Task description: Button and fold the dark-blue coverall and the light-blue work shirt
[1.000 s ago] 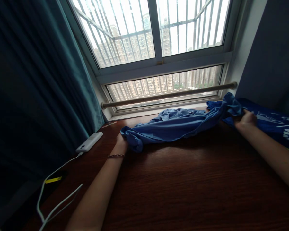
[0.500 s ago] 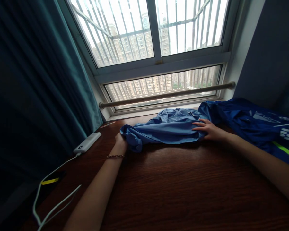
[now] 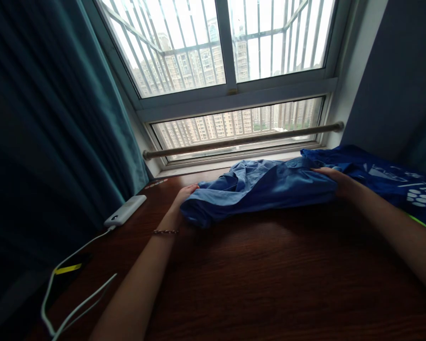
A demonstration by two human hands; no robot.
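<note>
A rumpled light-blue garment (image 3: pixel 255 187), its exact kind unclear, lies across the far part of the dark wooden surface below the window. My left hand (image 3: pixel 185 195) grips its left end, the fingers partly hidden by the cloth. At the other end, my right hand (image 3: pixel 335 179) pinches the upper edge, thumb on top and the other fingers out of sight behind the fabric. Between the hands the cloth is stretched and its front edge hangs slightly off the wood. A darker blue garment (image 3: pixel 383 173) with white print lies just behind and right of my right hand.
A white power bank (image 3: pixel 126 211) with a white cable (image 3: pixel 80 248) lies on the left, near a yellow strip (image 3: pixel 68 269). The teal curtain (image 3: pixel 102 109) hangs on the left. A metal rail (image 3: pixel 244 140) crosses the window beyond the wooden surface (image 3: pixel 270 274).
My right hand has gone from resting on the light-blue garment to holding its edge, farther right. The cloth is drawn out wider to the right. My left hand keeps its end.
</note>
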